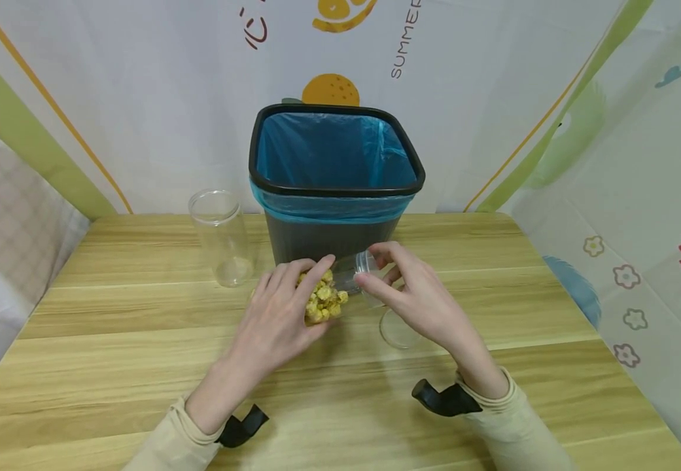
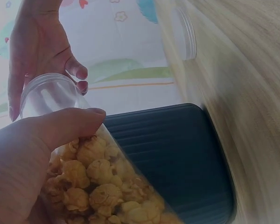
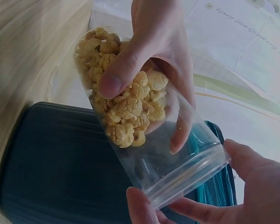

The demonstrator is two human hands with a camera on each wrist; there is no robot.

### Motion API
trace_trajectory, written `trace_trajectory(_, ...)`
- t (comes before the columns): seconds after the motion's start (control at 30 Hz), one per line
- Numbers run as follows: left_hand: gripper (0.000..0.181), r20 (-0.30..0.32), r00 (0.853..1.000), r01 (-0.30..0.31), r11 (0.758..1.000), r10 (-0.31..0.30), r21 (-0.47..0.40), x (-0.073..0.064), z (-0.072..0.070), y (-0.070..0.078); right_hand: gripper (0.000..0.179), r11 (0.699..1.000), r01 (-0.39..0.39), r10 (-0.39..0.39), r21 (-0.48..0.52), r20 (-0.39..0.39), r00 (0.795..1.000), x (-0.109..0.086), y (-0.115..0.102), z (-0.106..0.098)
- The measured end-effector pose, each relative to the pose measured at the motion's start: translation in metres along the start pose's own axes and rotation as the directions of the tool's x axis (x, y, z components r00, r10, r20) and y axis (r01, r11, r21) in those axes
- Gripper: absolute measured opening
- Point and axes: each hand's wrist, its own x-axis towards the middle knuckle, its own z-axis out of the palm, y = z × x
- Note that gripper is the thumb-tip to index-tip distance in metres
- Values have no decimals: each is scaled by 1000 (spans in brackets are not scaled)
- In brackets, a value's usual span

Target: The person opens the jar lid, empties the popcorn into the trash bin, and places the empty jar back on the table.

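Observation:
A clear jar (image 3: 177, 163) of yellow popcorn (image 3: 130, 109) lies tilted between the hands, its mouth end toward the right. My left hand (image 1: 278, 311) grips it round the body, thumb across the near side. The fingers and thumb of my right hand (image 1: 413, 288) are curled about the rim at the mouth end. In the left wrist view the popcorn (image 2: 98, 182) fills the lower part of the jar, below the thumb. A flat, clear round lid (image 1: 400, 329) lies on the table below the right hand.
A black bin (image 1: 334, 226) lined with a blue bag (image 1: 328, 147) stands just beyond the hands. Left of it stands a second clear jar (image 1: 222, 242), upright. Printed curtains (image 1: 169, 98) hang behind and beside the wooden table (image 1: 110, 340).

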Motion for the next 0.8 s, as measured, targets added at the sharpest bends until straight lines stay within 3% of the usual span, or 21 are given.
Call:
trace_trajectory(0.5,97,27,1000,6,999,-4,-50,3,-4,-2,56,994,106,-105,24,-7,994,0,3,-1)
trace_trajectory(0.8,99,53,998,38,998,-36,-41,2,-6,-3,67,991,132,-132,3,61,989,-3,3,-5)
